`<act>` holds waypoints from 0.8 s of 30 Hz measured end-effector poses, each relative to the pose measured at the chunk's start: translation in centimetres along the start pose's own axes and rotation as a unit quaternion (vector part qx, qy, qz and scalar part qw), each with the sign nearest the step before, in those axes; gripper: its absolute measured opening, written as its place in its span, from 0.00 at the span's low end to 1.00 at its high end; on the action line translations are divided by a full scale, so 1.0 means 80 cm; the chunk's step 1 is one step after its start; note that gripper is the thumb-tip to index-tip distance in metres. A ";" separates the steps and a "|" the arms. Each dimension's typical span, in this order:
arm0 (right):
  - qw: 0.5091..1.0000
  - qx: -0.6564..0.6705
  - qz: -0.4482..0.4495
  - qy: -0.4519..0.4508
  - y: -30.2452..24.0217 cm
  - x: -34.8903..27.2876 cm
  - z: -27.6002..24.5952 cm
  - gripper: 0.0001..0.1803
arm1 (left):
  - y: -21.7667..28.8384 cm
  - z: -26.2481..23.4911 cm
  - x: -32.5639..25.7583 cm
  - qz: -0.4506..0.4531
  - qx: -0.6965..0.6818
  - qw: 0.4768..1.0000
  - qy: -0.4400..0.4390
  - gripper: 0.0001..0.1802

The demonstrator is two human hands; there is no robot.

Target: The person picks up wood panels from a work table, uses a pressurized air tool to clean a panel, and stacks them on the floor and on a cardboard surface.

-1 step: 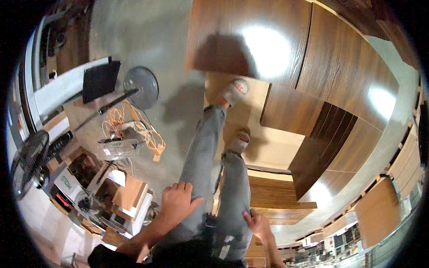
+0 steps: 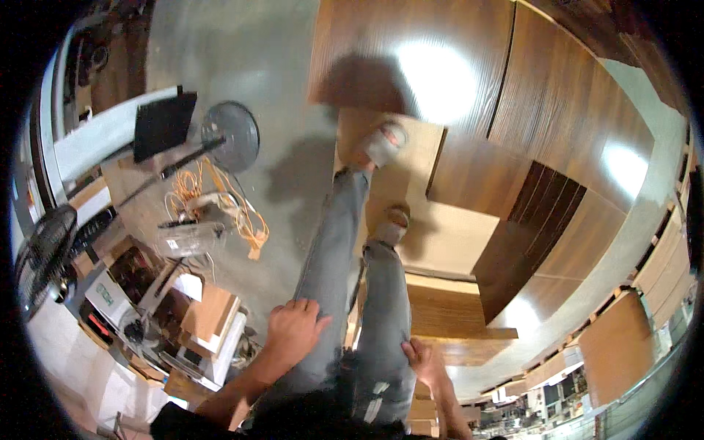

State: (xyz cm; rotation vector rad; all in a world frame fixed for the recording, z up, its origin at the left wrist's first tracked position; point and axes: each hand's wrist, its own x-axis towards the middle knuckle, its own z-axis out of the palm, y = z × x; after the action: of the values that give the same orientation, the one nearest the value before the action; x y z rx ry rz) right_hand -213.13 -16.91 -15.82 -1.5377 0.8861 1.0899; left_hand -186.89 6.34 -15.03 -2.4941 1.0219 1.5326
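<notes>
My left hand (image 2: 295,330) rests on my left thigh in grey trousers (image 2: 326,249), open, its fingers laid over the cloth and the thumb a little apart. Against the outer side of my right thigh lies my right hand (image 2: 425,359), open and holding nothing that I can see; some of its fingers are hidden. Both my feet, in light sandals, stand on a pale tan board (image 2: 458,238). Around it lie dark brown wood-grain panels: a large panel (image 2: 367,37) ahead, a smaller panel (image 2: 477,172) and a stack of narrow dark strips (image 2: 546,205) to the right.
At the left stand a black fan (image 2: 45,253), a round dark base (image 2: 233,136) and a tangle of orange cord (image 2: 189,187). Boxes and a small brown board (image 2: 209,312) crowd the lower left. A large cardboard sheet (image 2: 616,348) leans at the lower right.
The left thumb has drawn in closer to the fingers. My right hand has shifted slightly along the thigh; the view has moved a little, and the panels lie as before.
</notes>
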 end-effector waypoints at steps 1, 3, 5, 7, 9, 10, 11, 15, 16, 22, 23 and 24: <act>1.000 -0.006 0.008 -0.003 0.020 -0.011 0.009 0.19 | -0.003 0.037 -0.024 0.040 -0.020 0.999 0.001 0.21; 0.999 -0.016 0.007 -0.030 0.052 -0.015 0.020 0.21 | 0.002 0.059 -0.052 0.052 -0.057 0.997 0.006 0.20; 0.998 -0.037 -0.048 0.002 0.076 -0.048 0.025 0.20 | -0.004 0.064 -0.078 0.065 -0.086 0.994 0.014 0.19; 0.986 0.057 0.030 -0.152 0.088 -0.090 0.029 0.18 | -0.012 0.012 -0.130 -0.024 -0.202 0.970 -0.135 0.19; 0.978 0.101 0.009 -0.182 0.086 -0.118 0.029 0.18 | -0.025 0.000 -0.171 -0.029 -0.245 0.928 -0.278 0.20; 0.972 0.067 0.007 -0.224 0.084 -0.122 0.030 0.18 | -0.028 0.001 -0.184 -0.031 -0.280 0.865 -0.415 0.22; 0.964 0.033 0.004 -0.265 0.078 -0.124 0.030 0.18 | -0.028 0.010 -0.195 -0.027 -0.275 0.865 -0.419 0.22; 0.975 -0.107 -0.176 -0.083 0.062 -0.095 0.051 0.20 | -0.036 0.051 -0.189 0.042 -0.191 0.931 -0.308 0.24; 0.974 -0.108 -0.200 -0.001 0.039 -0.081 0.048 0.20 | -0.037 0.062 -0.174 0.062 -0.191 0.934 -0.294 0.24; 0.884 -0.231 -0.349 0.207 -0.007 0.114 -0.016 0.15 | -0.028 0.059 0.012 0.126 -0.177 0.974 -0.072 0.14; 0.853 -0.270 -0.374 0.245 -0.026 0.152 -0.034 0.13 | -0.028 0.047 0.063 0.157 -0.190 0.969 0.026 0.11; 0.827 -0.305 -0.385 0.274 -0.043 0.198 -0.045 0.09 | -0.029 0.023 0.118 0.207 -0.097 0.958 0.172 0.08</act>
State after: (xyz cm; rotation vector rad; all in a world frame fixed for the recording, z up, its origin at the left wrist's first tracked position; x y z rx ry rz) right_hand -204.13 -19.87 -29.47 -2.5149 0.1563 0.3082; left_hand -184.26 3.98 -24.25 -2.8944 1.6047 1.3617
